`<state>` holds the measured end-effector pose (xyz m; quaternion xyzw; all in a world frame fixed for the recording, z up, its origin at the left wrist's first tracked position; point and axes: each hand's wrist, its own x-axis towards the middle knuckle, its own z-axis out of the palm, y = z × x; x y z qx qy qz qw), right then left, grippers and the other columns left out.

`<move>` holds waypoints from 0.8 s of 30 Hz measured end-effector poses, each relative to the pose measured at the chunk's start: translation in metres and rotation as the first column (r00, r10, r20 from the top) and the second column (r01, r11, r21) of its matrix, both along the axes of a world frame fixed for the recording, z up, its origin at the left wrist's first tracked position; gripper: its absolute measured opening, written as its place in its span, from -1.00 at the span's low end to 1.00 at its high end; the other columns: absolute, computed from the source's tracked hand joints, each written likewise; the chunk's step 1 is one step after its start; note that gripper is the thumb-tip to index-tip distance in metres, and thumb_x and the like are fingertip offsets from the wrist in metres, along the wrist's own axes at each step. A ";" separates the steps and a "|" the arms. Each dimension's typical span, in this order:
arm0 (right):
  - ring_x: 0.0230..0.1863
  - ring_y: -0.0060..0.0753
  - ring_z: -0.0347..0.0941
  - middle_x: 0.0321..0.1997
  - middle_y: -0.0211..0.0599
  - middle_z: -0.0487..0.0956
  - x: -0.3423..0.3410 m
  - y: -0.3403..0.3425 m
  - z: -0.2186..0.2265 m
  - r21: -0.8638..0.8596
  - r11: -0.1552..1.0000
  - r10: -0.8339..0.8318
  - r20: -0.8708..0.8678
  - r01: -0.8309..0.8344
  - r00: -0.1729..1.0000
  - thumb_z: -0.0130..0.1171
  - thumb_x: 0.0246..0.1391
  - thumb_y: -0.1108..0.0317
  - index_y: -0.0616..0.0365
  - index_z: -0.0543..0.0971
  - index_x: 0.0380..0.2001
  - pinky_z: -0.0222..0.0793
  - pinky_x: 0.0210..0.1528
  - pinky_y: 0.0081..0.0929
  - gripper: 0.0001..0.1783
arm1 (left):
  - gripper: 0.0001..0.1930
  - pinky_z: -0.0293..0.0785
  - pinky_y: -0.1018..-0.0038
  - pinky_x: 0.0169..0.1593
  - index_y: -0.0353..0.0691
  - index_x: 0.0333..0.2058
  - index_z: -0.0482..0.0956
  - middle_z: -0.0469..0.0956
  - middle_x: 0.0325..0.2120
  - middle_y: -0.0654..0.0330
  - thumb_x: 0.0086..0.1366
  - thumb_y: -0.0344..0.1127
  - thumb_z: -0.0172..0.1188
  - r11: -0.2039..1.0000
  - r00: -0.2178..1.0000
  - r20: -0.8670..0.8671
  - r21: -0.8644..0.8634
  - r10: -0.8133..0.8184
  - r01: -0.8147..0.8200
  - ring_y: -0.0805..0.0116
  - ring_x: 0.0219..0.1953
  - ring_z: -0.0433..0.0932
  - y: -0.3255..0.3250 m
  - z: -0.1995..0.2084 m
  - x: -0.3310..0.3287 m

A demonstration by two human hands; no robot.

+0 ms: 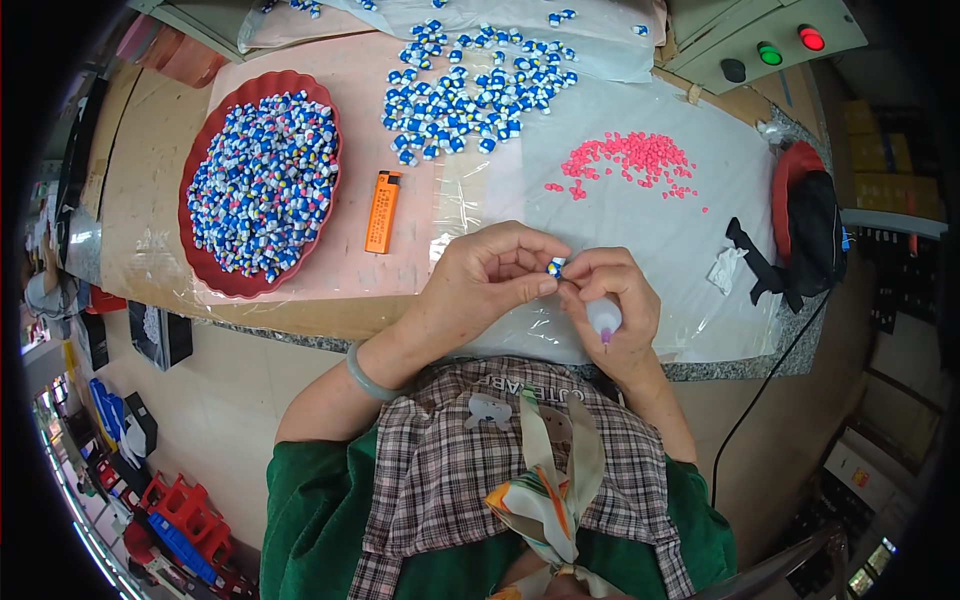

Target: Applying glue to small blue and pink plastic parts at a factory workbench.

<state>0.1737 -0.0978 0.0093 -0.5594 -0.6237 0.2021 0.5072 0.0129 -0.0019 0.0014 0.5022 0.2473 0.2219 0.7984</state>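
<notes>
Between the fingertips of my left hand (485, 275) is a tiny blue-and-white figurine (555, 268) with a spot of yellow on it. My right hand (635, 295) curls around a small translucent squeeze bottle (603, 316), its thin nozzle pointing down toward me. The thumb and forefinger of that hand meet right beside the figurine; whether they pinch a small piece is too small to tell. Beyond the hands lies a scatter of small pink pieces (640, 155). Many similar blue-and-white figurines (470, 95) are spread at the far middle of the table.
A red scalloped bowl (186, 240) heaped with figurines stands at the left. An orange lighter (382, 212) lies between it and my hands. To the right are a crumpled white tissue (726, 270), a black strap (765, 275) and a black bag (815, 235). A control box (765, 75) sits far right.
</notes>
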 end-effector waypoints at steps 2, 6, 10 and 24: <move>-0.35 -0.41 0.54 -0.26 -0.10 0.53 -0.002 0.001 -0.001 0.046 0.999 -0.021 0.076 0.017 0.997 0.29 -0.12 0.73 0.17 0.34 -0.39 0.55 -0.31 -0.52 -0.65 | -0.70 0.54 0.62 -0.09 -0.36 -0.07 0.55 0.55 -0.25 0.22 0.20 -0.53 0.27 0.999 1.000 0.000 0.037 0.014 -0.014 0.52 -0.20 0.57 -0.001 0.002 0.001; -0.40 -0.30 0.56 -0.30 -0.16 0.59 -0.004 0.000 -0.007 0.144 0.986 -0.103 0.169 0.078 0.980 0.34 -0.18 0.64 0.17 0.41 -0.42 0.50 -0.45 -0.50 -0.69 | -0.74 0.57 0.60 -0.10 -0.34 -0.12 0.59 0.51 -0.25 0.18 0.17 -0.56 0.26 0.978 0.998 -0.038 0.201 0.059 -0.050 0.49 -0.20 0.56 -0.001 0.003 0.002; -0.40 -0.34 0.56 -0.36 -0.14 0.59 -0.003 -0.005 -0.008 0.148 0.986 -0.107 0.243 0.072 0.964 0.30 -0.24 0.75 0.16 0.44 -0.45 0.53 -0.40 -0.52 -0.67 | -0.73 0.58 0.59 -0.11 -0.32 -0.13 0.60 0.52 -0.25 0.16 0.15 -0.57 0.26 0.970 0.996 -0.042 0.235 0.075 -0.063 0.48 -0.21 0.57 -0.003 0.004 0.001; -0.38 -0.33 0.57 -0.33 -0.14 0.60 -0.006 -0.003 -0.017 0.258 0.961 -0.161 0.225 0.101 0.961 0.36 -0.20 0.68 0.17 0.44 -0.43 0.53 -0.45 -0.53 -0.69 | -0.69 0.55 0.58 -0.04 -0.40 -0.06 0.52 0.55 -0.20 0.16 0.20 -0.57 0.24 0.999 0.999 -0.038 0.042 0.018 -0.017 0.45 -0.15 0.58 -0.003 0.002 0.000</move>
